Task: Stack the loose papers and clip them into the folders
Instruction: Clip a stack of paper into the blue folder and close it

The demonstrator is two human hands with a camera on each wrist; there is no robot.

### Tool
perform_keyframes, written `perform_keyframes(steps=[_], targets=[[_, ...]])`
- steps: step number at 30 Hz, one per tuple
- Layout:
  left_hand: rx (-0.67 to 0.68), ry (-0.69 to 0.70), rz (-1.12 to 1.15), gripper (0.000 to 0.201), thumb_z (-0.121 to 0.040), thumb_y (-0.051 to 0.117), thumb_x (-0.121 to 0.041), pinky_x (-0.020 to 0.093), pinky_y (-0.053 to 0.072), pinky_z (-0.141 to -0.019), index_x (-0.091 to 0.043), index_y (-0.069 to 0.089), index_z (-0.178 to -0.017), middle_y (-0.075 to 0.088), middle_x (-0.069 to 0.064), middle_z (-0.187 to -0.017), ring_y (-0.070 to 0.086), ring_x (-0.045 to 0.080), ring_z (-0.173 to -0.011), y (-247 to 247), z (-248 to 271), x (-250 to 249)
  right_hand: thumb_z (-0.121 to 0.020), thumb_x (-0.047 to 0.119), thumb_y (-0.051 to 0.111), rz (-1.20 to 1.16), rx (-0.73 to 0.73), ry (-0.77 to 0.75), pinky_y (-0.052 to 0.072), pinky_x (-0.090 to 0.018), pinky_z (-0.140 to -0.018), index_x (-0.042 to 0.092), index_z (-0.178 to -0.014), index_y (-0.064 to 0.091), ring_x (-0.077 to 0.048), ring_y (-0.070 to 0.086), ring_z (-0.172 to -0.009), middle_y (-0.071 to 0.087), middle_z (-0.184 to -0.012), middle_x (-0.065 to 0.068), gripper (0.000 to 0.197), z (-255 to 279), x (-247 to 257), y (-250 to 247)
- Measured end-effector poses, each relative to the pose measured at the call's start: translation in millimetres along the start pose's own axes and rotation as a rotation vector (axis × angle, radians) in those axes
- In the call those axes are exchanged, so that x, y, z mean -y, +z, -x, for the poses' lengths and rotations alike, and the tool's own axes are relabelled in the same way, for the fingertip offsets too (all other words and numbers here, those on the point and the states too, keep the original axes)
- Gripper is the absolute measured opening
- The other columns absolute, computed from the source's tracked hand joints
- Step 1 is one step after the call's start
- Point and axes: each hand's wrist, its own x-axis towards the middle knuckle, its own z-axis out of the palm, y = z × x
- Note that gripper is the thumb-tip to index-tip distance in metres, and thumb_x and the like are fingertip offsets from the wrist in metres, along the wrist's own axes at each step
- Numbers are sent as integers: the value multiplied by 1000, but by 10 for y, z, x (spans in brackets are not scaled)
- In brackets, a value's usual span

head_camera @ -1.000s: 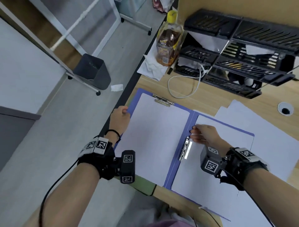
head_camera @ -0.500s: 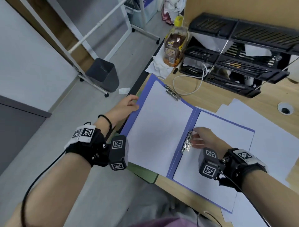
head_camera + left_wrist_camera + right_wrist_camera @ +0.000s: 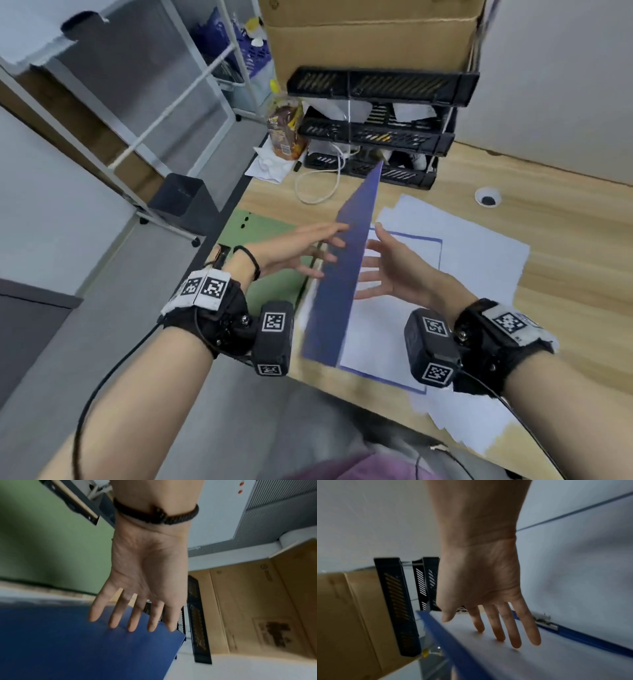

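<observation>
The blue folder's left cover (image 3: 342, 274) stands nearly upright between my hands. Its right half lies flat on the desk with white paper (image 3: 394, 335) in it. My left hand (image 3: 318, 246) is open, and its straight fingers touch the cover's outer face (image 3: 85, 649). On the inner side my right hand (image 3: 383, 267) is also open, and its fingers (image 3: 500, 628) touch the white sheet there. A metal clip (image 3: 544, 620) sits at the spine. Loose white papers (image 3: 472, 240) lie spread under and beyond the folder. A green folder (image 3: 263, 233) lies at the desk's left edge.
At the back of the desk stand black stacked trays (image 3: 376, 130), a brown drink bottle (image 3: 286, 133), a looped white cable (image 3: 318, 181) and a cardboard box (image 3: 370, 37). A cable hole (image 3: 487, 197) is at the right. On the floor to the left stands a grey bin (image 3: 185, 202).
The left cover swung up from flat to nearly upright. My left hand moved from its edge to its outer face. My right hand left the clip and opened against the inner side.
</observation>
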Motion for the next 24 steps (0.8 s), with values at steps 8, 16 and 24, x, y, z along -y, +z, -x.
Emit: perform_keyframes(steps=[8, 16, 24], targets=[[36, -92, -224, 39, -101, 40, -31, 34, 36, -109, -27, 44, -139, 47, -8, -142, 40, 8, -133, 1020, -611, 400, -98, 15, 43, -54, -351, 63, 58, -28, -60, 11, -96, 70, -17, 64, -60, 66, -72, -2, 28, 569, -639, -914], [-394, -219, -156, 28, -95, 46, -8, 24, 40, -61, -13, 57, -120, 56, 8, -105, 54, 15, -74, 1017, -830, 1122, -96, 19, 53, -105, -456, 200, 52, -36, -83, 12, -105, 61, -26, 65, -86, 65, -91, -4, 14, 661, -1206, -1372], [-584, -382, -171, 64, -77, 68, -22, 32, 43, -95, -9, 40, -133, 52, 9, -118, 53, 25, -102, 747, -745, 1469, -98, 18, 49, -116, -450, 200, 48, -35, -82, 12, -97, 59, -24, 62, -90, 61, -93, -3, 12, 565, -1267, -1249]])
